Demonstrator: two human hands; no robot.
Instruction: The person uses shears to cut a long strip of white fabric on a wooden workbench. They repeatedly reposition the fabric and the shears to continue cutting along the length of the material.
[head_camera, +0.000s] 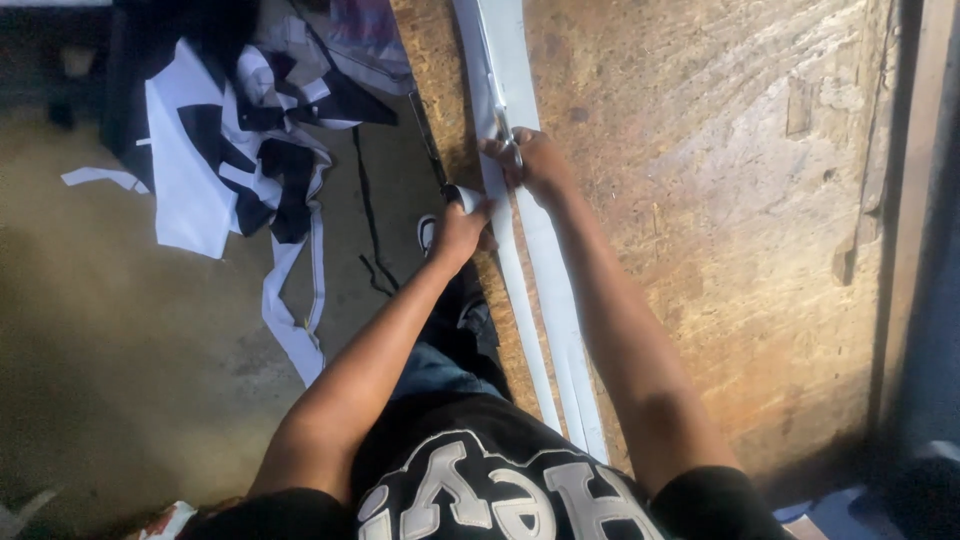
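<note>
Fabric strip (545, 260), white and long, lies on the worn wooden table (720, 200) near its left edge; its long axis runs away from you, from just in front of your chest up to the far end of the table, leaning slightly left as it goes. Below your hands it is already split lengthwise into narrow bands lying side by side; beyond them it reads as one flat width.

Strip looks smooth and flat, with straight edges. Table is rough board, scuffed and pale in patches, brown elsewhere.

Your right hand (535, 160) rests on the strip, fingers curled closed through the handles of a pair of scissors (500, 115). Blades are metal, thin, pointing away from you along the strip's length. Whether the blades stand apart cannot be told.

Your left hand (462, 225) sits at the table's left edge, just beside the right hand, fingers bent and pinching the outer cut band of the strip where it curls up at the edge.

Off the table to the left, concrete floor (120, 350), dull and dusty. A heap of black and white cloth (230, 130) lies there, crumpled, with a loose white strip (295, 320) trailing from it toward you
</note>
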